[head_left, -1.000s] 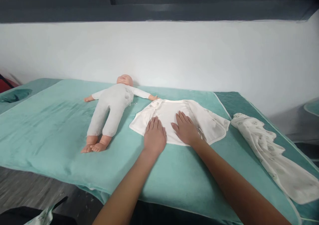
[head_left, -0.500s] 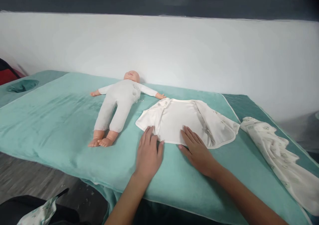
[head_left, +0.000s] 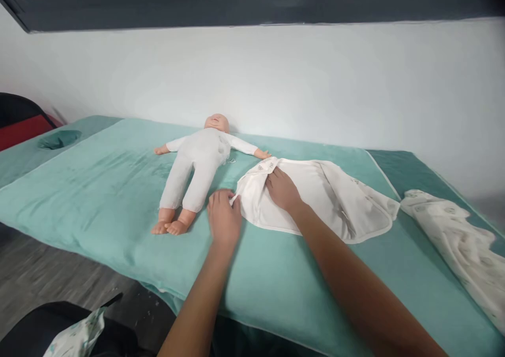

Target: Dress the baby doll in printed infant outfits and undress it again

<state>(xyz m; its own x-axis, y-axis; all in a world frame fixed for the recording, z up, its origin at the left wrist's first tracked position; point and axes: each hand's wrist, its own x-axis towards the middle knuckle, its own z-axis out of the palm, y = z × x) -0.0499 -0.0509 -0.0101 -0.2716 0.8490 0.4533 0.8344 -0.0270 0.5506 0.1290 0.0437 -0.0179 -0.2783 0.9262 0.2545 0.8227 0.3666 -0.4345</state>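
Note:
A white baby top (head_left: 307, 186) with small printed figures at its folded ends lies spread on the green bed cover. My left hand (head_left: 224, 215) is closed, pinching the left corner of the top between thumb and fingers. Over the left part of the same top, my right hand (head_left: 282, 188) has its fingers together and bent, their tips at the edge of the folded-over flap. Exactly what the right fingertips grip is partly hidden. Left of the top, a baby doll (head_left: 201, 159) in a white body suit lies on its back, arms spread.
A crumpled white printed baby garment (head_left: 457, 246) lies at the right end of the green-covered bed (head_left: 98, 188). A wall (head_left: 276, 83) runs along the far side. At the lower left is a dark seat (head_left: 35, 325) with a printed cloth (head_left: 77, 336) on it.
Both hands were lying flat along the near edge of the top. The left has moved to its left corner and closed; the right has moved up and left to the flap. The view has shifted slightly.

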